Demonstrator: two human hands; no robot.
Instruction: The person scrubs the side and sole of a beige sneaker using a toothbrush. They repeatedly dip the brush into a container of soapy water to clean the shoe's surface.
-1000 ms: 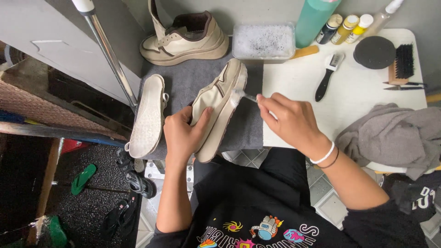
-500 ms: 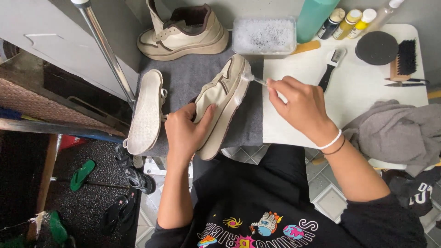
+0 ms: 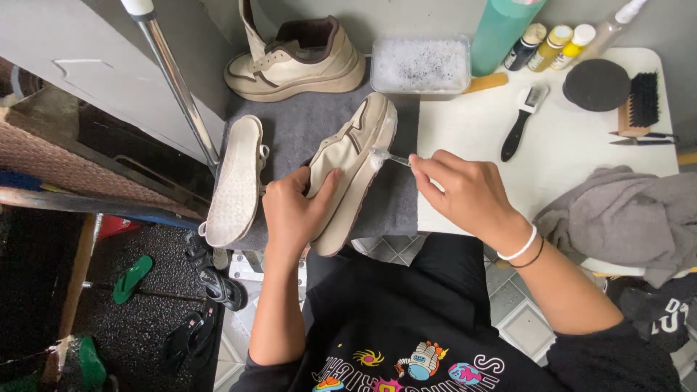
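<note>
My left hand (image 3: 296, 207) grips a cream sneaker (image 3: 353, 163) that lies on its side on a grey mat (image 3: 298, 127). My right hand (image 3: 465, 192) holds a small brush (image 3: 386, 156) whose foamy head touches the edge of the sneaker's sole. A second cream sneaker (image 3: 298, 62) stands upright at the back of the mat. A loose insole (image 3: 236, 181) lies on the mat's left side.
A tub of soapy water (image 3: 421, 65) sits behind the mat. On the white table (image 3: 566, 163) lie a black-handled brush (image 3: 521, 123), a black sponge (image 3: 597, 83), a bristle brush (image 3: 639, 101), bottles (image 3: 552, 45) and a grey cloth (image 3: 624, 218). A metal pole (image 3: 174, 80) rises at left.
My right hand has slid the brush back and forth along the sole edge, first toward the toe, then back to mid-sole. The left hand keeps its hold on the sneaker.
</note>
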